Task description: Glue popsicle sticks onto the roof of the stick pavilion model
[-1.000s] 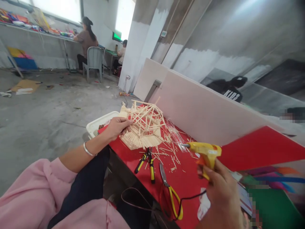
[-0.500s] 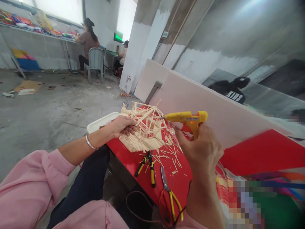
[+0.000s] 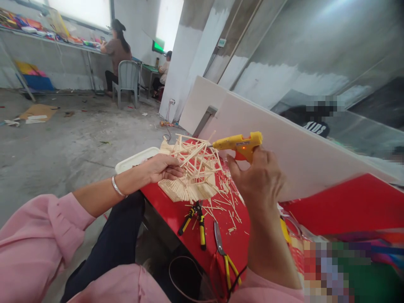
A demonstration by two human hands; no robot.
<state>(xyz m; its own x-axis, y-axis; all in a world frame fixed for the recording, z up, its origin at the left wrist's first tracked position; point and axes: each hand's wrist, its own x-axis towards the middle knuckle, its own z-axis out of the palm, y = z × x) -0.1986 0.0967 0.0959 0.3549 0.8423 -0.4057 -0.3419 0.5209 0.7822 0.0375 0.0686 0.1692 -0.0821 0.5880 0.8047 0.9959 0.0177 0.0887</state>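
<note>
The open, angular lattice frame of pale thin wooden sticks [image 3: 199, 158] is located at the left end of the red, smooth-faced worktop [image 3: 235, 242]. Below it lies a pale base of close-laid sticks [image 3: 176, 189], ribbed in texture; contact between the 2 is hidden.

Left hand [image 3: 166, 167]: thumb and fingers closed in a pinch on a slim pale stick [image 3: 194, 155] at the frame's left side, apparently to steady it. Whether this stick is joined to the frame cannot be told.

Right hand [image 3: 260, 176]: wrapped around the handle of a yellow plastic glue gun [image 3: 238, 143], indicator lit orange. The nozzle points left at the frame's upper right, a position that presumably allows precise aim; contact cannot be confirmed.

Straight stick offcuts [image 3: 221, 202] lie scattered right of the base. Toward the near edge, within easy reach, lie black-and-yellow hand cutters [image 3: 202, 231], handles spread, and metal-bladed scissors [image 3: 218, 240] with red and yellow loop handles. A flat white board [image 3: 252, 122] stands along the far edge.
</note>
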